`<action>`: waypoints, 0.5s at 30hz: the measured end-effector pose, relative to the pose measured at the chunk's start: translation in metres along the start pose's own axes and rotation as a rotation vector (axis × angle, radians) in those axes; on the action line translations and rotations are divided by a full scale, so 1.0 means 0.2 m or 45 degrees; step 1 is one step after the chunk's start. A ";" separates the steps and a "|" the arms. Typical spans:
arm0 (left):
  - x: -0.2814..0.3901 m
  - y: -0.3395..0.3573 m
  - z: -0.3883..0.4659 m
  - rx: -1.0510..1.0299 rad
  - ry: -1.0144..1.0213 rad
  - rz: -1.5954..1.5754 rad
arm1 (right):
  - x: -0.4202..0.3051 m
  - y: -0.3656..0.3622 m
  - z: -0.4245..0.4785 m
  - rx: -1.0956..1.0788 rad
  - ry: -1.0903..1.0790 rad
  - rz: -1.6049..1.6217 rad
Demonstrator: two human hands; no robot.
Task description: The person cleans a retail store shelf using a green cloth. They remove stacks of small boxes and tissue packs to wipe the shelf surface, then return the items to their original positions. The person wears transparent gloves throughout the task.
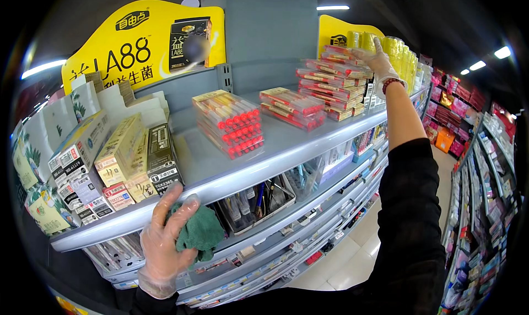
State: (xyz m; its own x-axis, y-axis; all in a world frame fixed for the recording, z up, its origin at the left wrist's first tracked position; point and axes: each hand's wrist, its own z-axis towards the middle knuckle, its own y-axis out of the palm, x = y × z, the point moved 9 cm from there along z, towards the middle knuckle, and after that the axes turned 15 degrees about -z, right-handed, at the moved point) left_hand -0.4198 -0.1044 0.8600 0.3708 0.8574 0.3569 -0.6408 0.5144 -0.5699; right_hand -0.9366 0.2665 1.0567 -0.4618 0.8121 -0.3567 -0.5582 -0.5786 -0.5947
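My left hand (161, 240), in a clear disposable glove, holds a crumpled green cloth (202, 230) at the front edge of the top shelf (285, 145). One fingertip is near a dark box (163, 154). At the far right end, my gloved right hand (381, 65) reaches over a tall, uneven stack of clear packs of red-tipped pens (332, 85). Its fingers are spread, and some fingertips appear to touch the topmost pack. Between my hands stand a neat block of similar pen packs (229, 123) and a lower, slightly skewed pile (291, 104).
Several upright boxes (120, 149) fill the shelf's left end, below a yellow sign (136, 46). Yellow rolls (392, 52) stand beyond my right hand. Lower shelves hold a tray of brushes (262, 203) and other goods. An aisle floor (351, 257) and another stocked rack (475, 216) lie to the right.
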 end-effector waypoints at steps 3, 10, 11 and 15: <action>-0.01 0.00 0.00 -0.018 -0.022 0.015 | -0.02 0.15 0.05 -0.262 -0.046 -0.003; 0.01 -0.01 -0.01 -0.023 -0.033 0.048 | -0.15 0.13 -0.10 -0.197 0.288 0.341; 0.02 0.00 0.00 -0.020 -0.023 0.051 | -0.15 0.13 -0.10 -0.207 0.278 0.377; 0.02 -0.01 0.00 -0.002 0.000 0.036 | -0.19 0.11 -0.13 -0.246 0.266 0.353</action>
State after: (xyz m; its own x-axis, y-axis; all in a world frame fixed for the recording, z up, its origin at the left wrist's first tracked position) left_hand -0.4162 -0.1012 0.8622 0.3527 0.8714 0.3410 -0.6499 0.4903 -0.5807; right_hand -0.9140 0.2254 1.0383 -0.4157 0.6364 -0.6498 -0.2830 -0.7695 -0.5725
